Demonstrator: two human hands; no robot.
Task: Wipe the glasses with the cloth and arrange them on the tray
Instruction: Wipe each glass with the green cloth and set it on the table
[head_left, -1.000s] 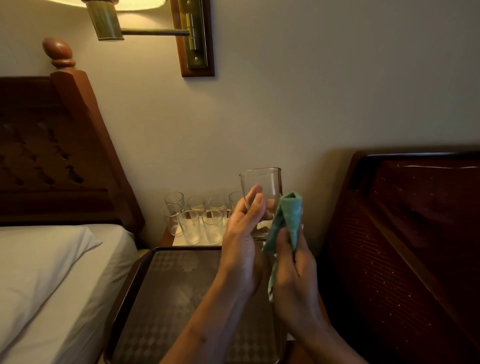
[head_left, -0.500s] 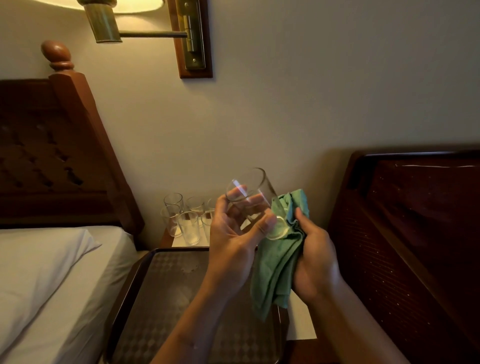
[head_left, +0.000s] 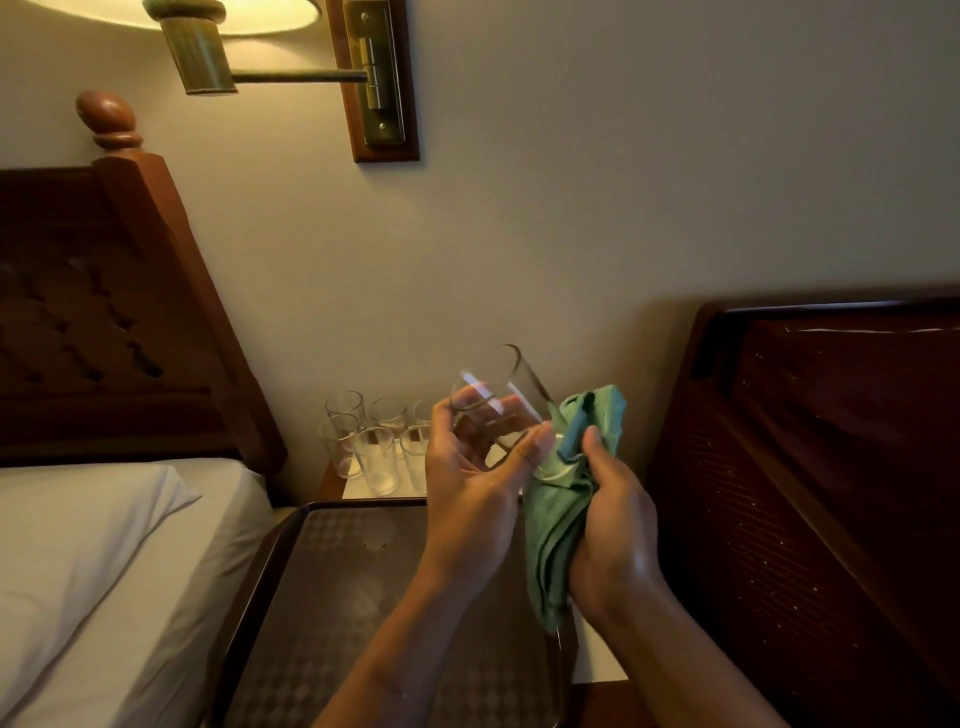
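Note:
My left hand (head_left: 475, 486) grips a clear glass (head_left: 506, 397), tilted with its mouth up and to the left, above the tray's far end. My right hand (head_left: 613, 519) holds a green cloth (head_left: 563, 506) bunched against the glass's base; the cloth hangs down over the tray's right rim. A dark patterned tray (head_left: 332, 582) lies below my forearms with no glasses on it. Several other clear glasses (head_left: 376, 457) stand upright in a cluster on the white surface behind the tray, partly hidden by my left hand.
A bed with a white pillow (head_left: 78, 525) and a dark wooden headboard (head_left: 104, 322) lies to the left. Another dark headboard (head_left: 810, 467) stands close on the right. A brass wall lamp (head_left: 208, 57) hangs overhead on the wall.
The glass went from upright to tilted in my left hand. My right hand brought the cloth from beside the glass to its base. Little has changed in the last half second.

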